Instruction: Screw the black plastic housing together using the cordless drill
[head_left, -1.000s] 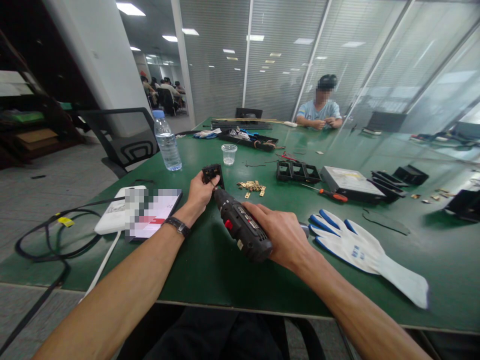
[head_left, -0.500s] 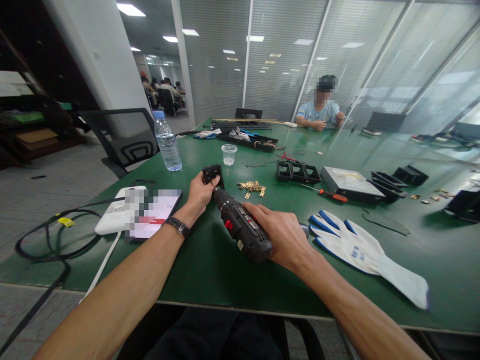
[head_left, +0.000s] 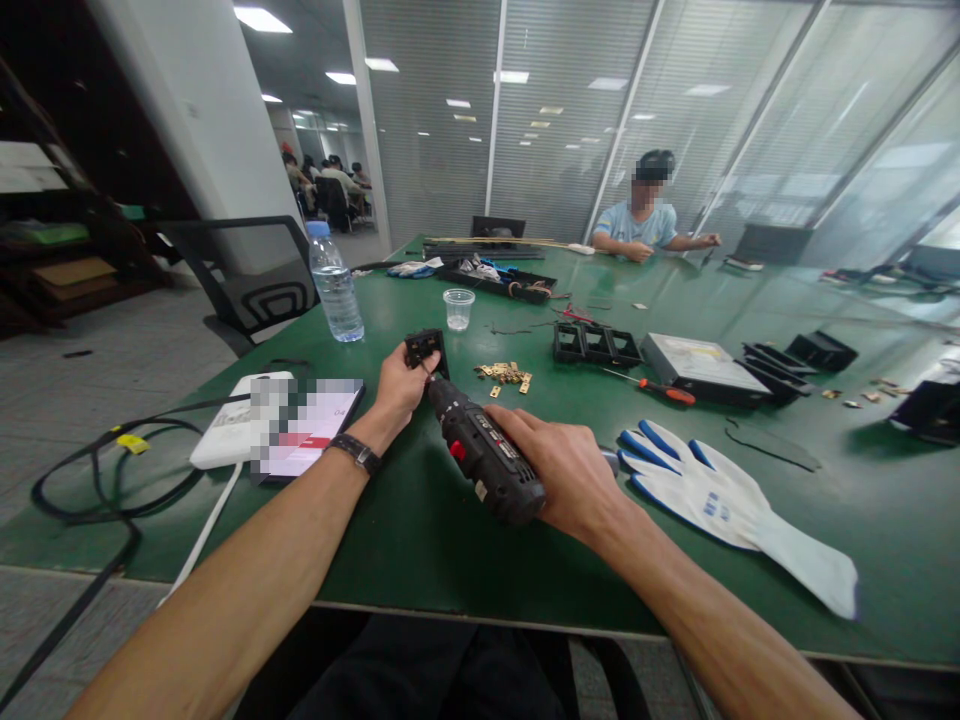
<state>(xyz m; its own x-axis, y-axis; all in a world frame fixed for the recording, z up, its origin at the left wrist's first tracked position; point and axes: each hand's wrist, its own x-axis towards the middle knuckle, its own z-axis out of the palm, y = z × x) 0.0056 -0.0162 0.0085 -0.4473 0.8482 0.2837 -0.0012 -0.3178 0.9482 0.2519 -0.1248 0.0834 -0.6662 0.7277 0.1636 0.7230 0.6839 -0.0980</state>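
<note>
My left hand [head_left: 396,388] is pinching a small black socket part [head_left: 424,349] upright on the green table [head_left: 420,520], fingers closed on its lower edge. My right hand [head_left: 564,472] is wrapping shut around the electric screwdriver [head_left: 484,455], pressing its tip into the part. I am driving a screw, I judge; next calls for keeping the bit square. Brass pieces [head_left: 504,375] are lying just beyond.

The driver's [head_left: 486,462] bit tip is hidden behind the left hand [head_left: 399,384]; the phone screen [head_left: 300,423] left of it is blurred.
</note>
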